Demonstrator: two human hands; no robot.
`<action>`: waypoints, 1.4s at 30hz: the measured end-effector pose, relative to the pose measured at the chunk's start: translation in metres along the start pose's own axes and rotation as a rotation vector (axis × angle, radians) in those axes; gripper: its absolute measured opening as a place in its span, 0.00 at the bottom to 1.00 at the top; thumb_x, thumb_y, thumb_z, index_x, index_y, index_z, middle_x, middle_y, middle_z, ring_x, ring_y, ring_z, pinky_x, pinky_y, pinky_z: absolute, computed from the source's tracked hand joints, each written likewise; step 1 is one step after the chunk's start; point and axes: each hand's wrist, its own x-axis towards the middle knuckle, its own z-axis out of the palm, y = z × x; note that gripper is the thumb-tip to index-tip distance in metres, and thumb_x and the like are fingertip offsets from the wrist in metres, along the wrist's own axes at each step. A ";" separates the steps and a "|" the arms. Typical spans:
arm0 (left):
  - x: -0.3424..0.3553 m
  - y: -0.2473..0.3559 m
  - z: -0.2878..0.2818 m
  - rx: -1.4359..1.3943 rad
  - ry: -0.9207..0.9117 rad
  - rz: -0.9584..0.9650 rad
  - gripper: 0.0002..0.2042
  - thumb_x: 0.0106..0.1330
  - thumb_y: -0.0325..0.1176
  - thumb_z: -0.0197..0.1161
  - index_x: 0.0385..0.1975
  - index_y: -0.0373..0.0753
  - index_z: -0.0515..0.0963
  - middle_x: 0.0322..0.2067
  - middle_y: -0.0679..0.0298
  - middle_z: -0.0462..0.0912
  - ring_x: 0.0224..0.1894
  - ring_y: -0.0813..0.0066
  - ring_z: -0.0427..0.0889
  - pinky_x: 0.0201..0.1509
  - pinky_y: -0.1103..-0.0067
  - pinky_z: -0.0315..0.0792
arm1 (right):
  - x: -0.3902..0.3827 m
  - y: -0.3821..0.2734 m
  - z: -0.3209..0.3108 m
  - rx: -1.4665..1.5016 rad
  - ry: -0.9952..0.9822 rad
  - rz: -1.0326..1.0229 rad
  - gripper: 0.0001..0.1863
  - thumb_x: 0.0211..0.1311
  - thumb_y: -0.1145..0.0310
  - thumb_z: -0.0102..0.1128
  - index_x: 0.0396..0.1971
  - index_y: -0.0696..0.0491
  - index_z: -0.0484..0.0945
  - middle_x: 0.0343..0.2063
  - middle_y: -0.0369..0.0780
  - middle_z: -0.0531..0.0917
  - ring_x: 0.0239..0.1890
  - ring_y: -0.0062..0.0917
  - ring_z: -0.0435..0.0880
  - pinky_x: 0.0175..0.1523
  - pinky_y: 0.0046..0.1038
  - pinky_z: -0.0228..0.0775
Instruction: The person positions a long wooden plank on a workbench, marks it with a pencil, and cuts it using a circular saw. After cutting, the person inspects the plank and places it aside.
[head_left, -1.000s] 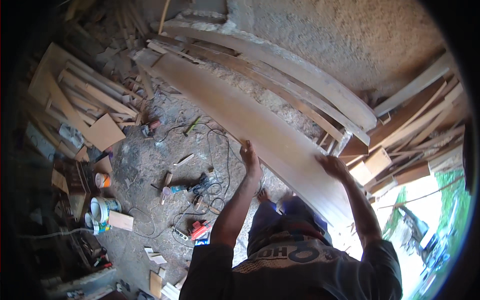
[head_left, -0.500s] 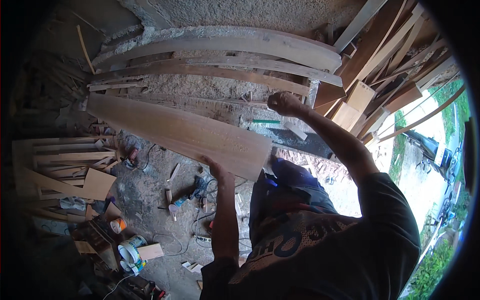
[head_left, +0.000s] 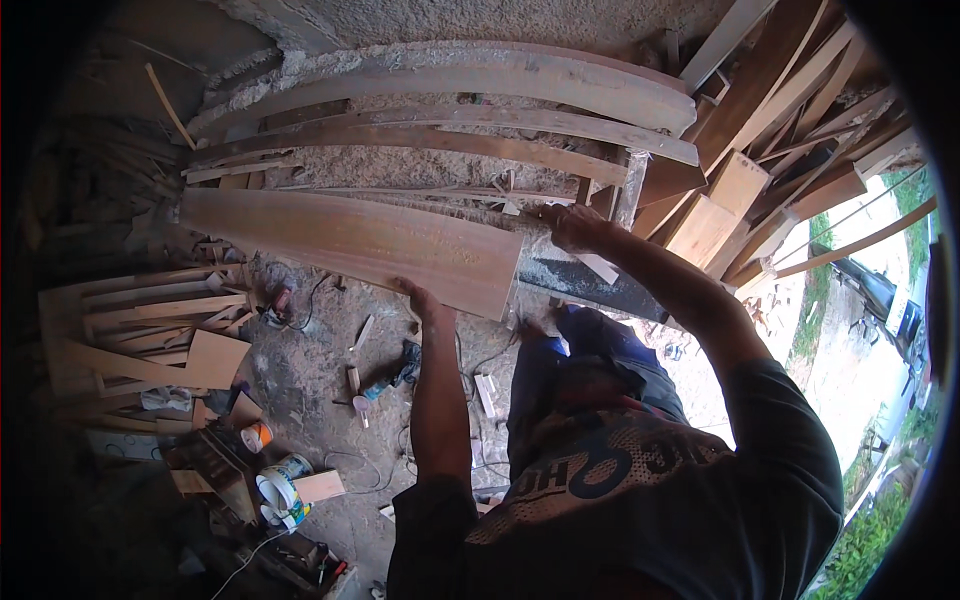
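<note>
A long, wide wooden plank (head_left: 350,240) lies slantwise in front of me, its broad end near my body and its other end away to the left. My left hand (head_left: 424,300) grips the plank's near edge, with the fingers partly hidden. Just past the broad end, my right hand (head_left: 580,229) is closed above the work surface. What its fingers hold, if anything, I cannot make out. Below my right forearm sit a small pale wood block (head_left: 601,267) and a dark flat surface (head_left: 570,283).
Long boards (head_left: 450,80) lie beyond the plank, among wood shavings. Timber (head_left: 790,150) leans at the far right. On the floor are a power tool (head_left: 410,360) with cables, offcuts (head_left: 215,358) and buckets (head_left: 282,490). A motorcycle (head_left: 880,290) stands outside.
The plank's broad end has swung away from my body, with my left hand on its edge. My right hand has come slightly nearer. A green stick on the work surface no longer shows.
</note>
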 end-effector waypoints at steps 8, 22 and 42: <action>0.023 0.001 -0.028 0.092 0.221 0.215 0.42 0.69 0.63 0.54 0.69 0.33 0.51 0.63 0.46 0.65 0.61 0.51 0.73 0.57 0.55 0.77 | 0.003 -0.061 0.010 0.443 0.501 -0.244 0.11 0.62 0.69 0.59 0.43 0.57 0.78 0.38 0.52 0.83 0.44 0.53 0.80 0.43 0.46 0.73; -0.007 -0.009 0.068 -0.258 0.083 0.064 0.37 0.74 0.56 0.50 0.70 0.37 0.43 0.62 0.48 0.65 0.58 0.52 0.76 0.56 0.54 0.78 | 0.026 -0.027 0.015 0.276 0.354 0.057 0.16 0.61 0.59 0.61 0.28 0.60 0.82 0.27 0.56 0.82 0.33 0.51 0.84 0.38 0.47 0.73; 0.004 -0.024 -0.006 0.048 0.220 0.270 0.43 0.66 0.54 0.64 0.71 0.45 0.45 0.64 0.52 0.63 0.62 0.51 0.70 0.61 0.52 0.74 | 0.055 0.010 -0.006 0.697 0.170 -0.060 0.16 0.65 0.58 0.62 0.29 0.57 0.81 0.25 0.52 0.81 0.30 0.41 0.82 0.36 0.38 0.72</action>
